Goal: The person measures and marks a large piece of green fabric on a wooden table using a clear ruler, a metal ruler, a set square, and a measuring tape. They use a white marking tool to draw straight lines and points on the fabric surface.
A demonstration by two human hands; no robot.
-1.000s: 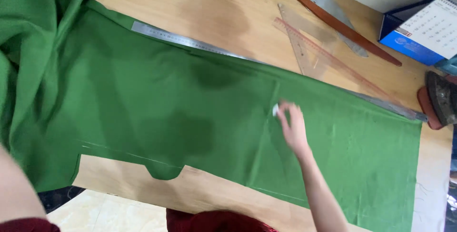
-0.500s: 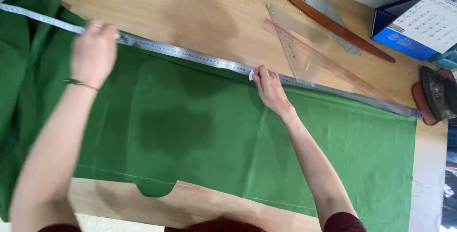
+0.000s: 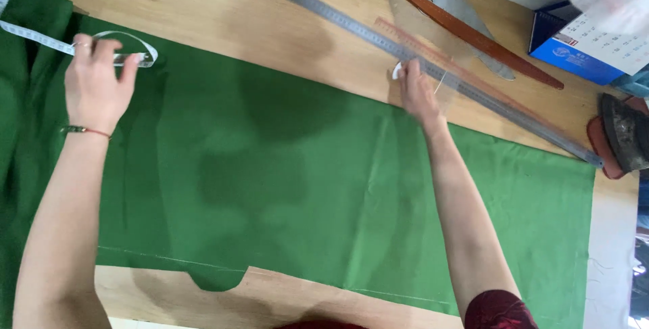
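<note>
Here the steel ruler (image 3: 378, 32) lies just beyond the right hand (image 3: 416, 92).

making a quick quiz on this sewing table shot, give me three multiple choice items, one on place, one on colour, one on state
1. Where does the long metal ruler lie?
A. on the bare wooden table beyond the cloth
B. under the cloth
C. on the floor

2. What colour is the cloth?
A. red
B. green
C. white

3. What does the left hand hold?
A. scissors
B. nothing
C. a tape measure

Key: 1 A, the ruler runs aslant across bare wood. 2 B, plain green. 3 C, fingers pinch the white tape.
</note>
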